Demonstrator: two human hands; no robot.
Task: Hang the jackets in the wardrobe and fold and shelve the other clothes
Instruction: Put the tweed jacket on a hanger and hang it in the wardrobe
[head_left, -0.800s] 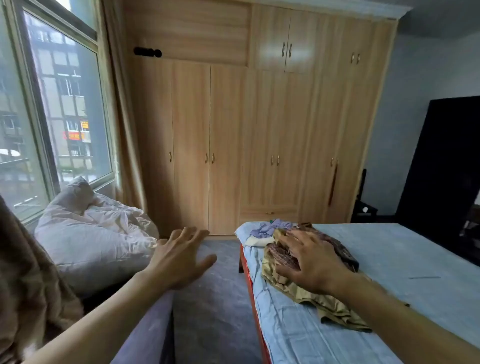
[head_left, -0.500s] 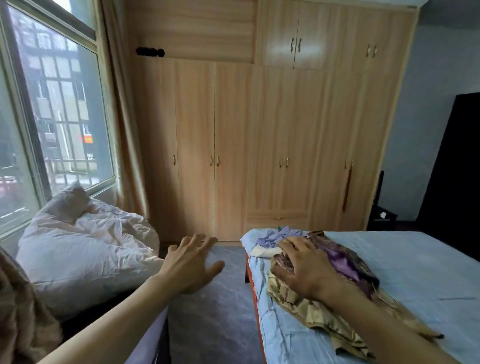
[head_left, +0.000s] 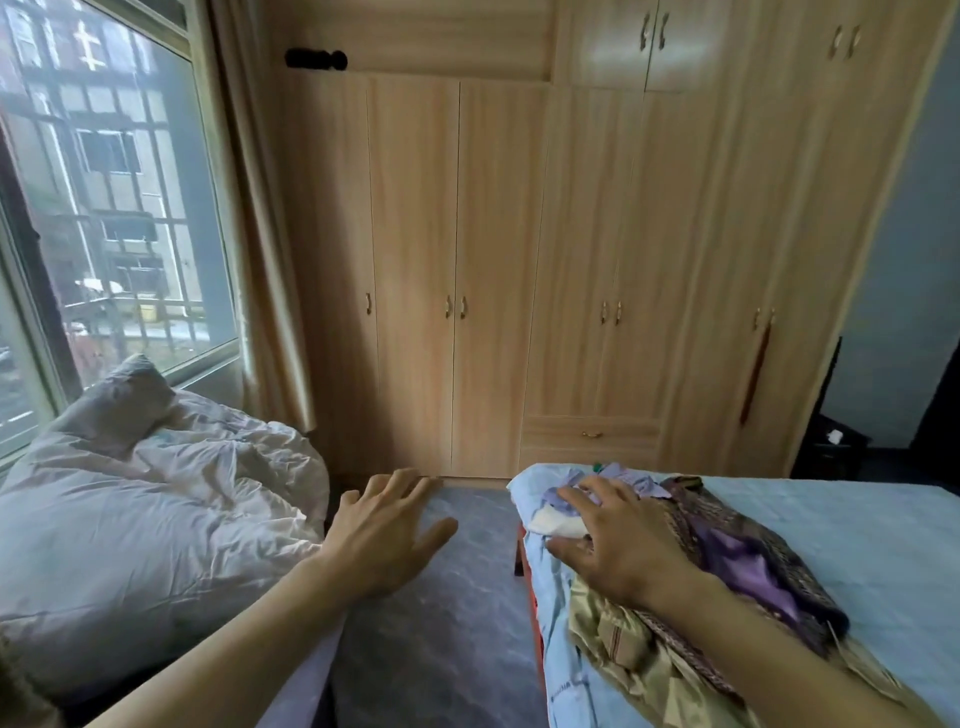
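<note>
Since a moment ago the right hand (head_left: 623, 551) has slid forward over the pile of clothes (head_left: 737, 561) at lower right on the bed (head_left: 857, 525), fingers spread, pressing it. Left hand (head_left: 384, 530) hovers open at centre; wardrobe (head_left: 519, 234) doors are closed.

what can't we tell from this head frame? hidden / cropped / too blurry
- Wardrobe interior: all doors closed, so rails and shelves are hidden.
- Clothes pile: garments overlap and the right hand covers part, so count and types are unclear.
- Bed: cut off by the right and bottom edges.
- Street outside the window: blurred.
</note>
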